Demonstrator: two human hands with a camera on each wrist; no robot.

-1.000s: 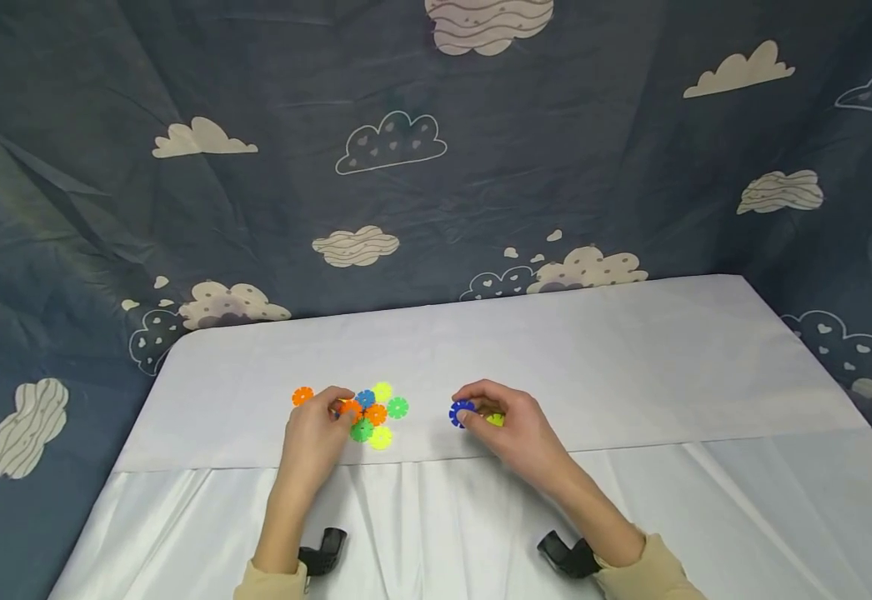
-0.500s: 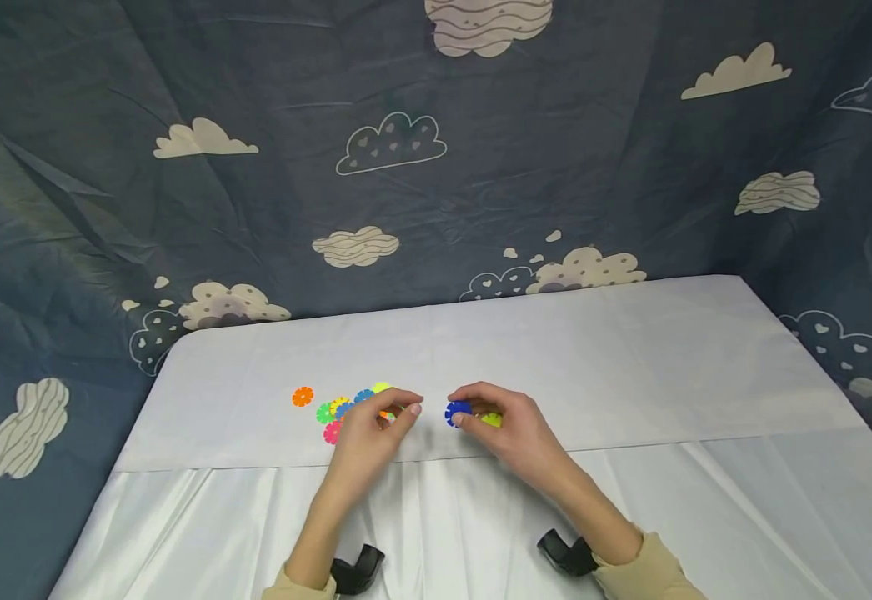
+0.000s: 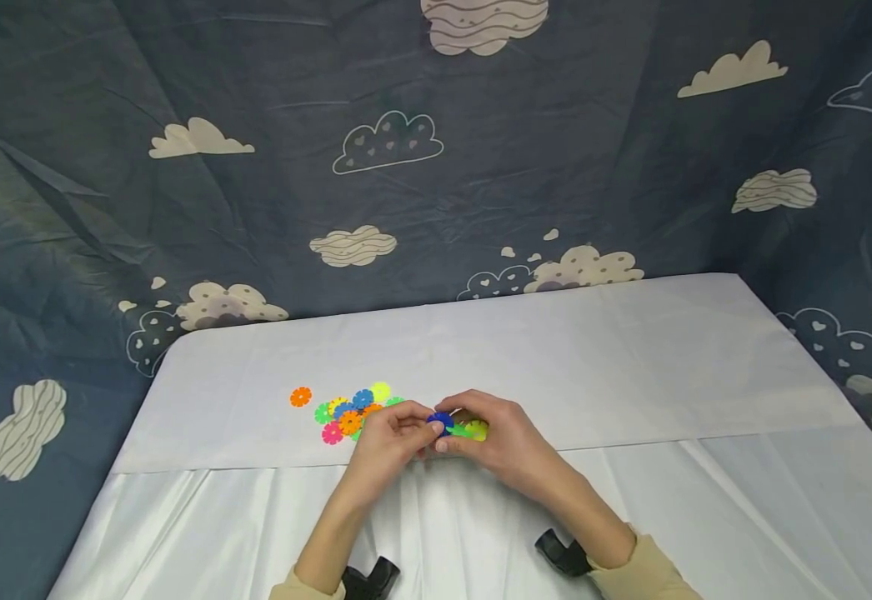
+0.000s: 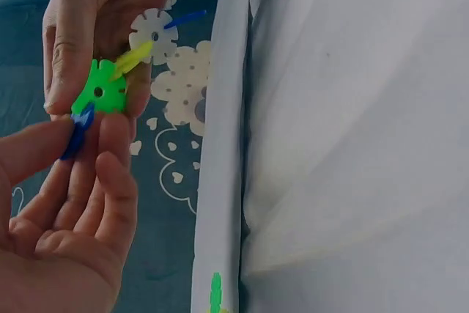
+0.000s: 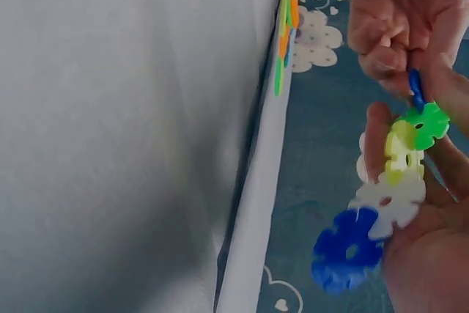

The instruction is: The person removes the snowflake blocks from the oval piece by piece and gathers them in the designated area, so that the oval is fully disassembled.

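My left hand [image 3: 382, 450] pinches a dark blue notched plastic disc [image 4: 78, 132] between thumb and fingertips. That disc meets the edge of a green notched disc [image 4: 99, 93], part of a chain in my right hand [image 3: 514, 446]. Beyond the green one the chain runs through a yellow disc [image 5: 403, 153] and a white disc [image 5: 390, 199] to another blue disc [image 5: 347, 250] at its free end. Right thumb and fingers grip the chain around the green and yellow discs. Both hands are close together above the table, and fingers partly cover the joint between blue and green.
Just left of the hands, a pile of loose notched discs [image 3: 349, 422] in several colours lies on the white-covered table [image 3: 593, 358]. A single orange disc [image 3: 301, 397] lies apart at its left. A dark cloud-patterned cloth [image 3: 278, 208] hangs behind the table.
My left hand has moved right, from the disc pile to the right hand, and now pinches the blue disc. The right hand has shifted slightly left and lower with the chain.
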